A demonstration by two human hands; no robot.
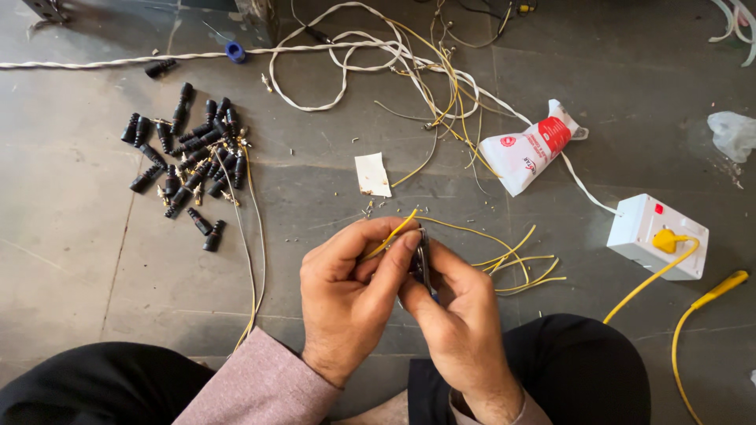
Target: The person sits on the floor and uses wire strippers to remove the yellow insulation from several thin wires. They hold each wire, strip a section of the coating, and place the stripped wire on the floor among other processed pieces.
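1. Two hands meet at the lower centre of the frame. The left hand [346, 295] pinches a thin yellow wire [391, 234] between thumb and forefinger.
2. The right hand [457, 315] is closed around a small dark tool [424, 258], just beside the left fingertips; the wire's end sticks up between the two hands.
3. A loose bunch of cut yellow wire pieces [520, 264] lies on the floor [79, 252] just right of the hands; I cannot tell exactly how many, perhaps half a dozen.
4. A heap of black plug connectors [185, 153] sits at the upper left, roughly two dozen, too overlapped for an exact count, with one more lying apart above it.
5. One white paper scrap [372, 174] lies above the hands.
6. One white and red pouch [528, 152] lies at the upper right.
7. One white socket box [656, 234] sits at the right edge, with one yellow plug [666, 239] in it.
8. A tangle of white cables [346, 55] crosses the top.
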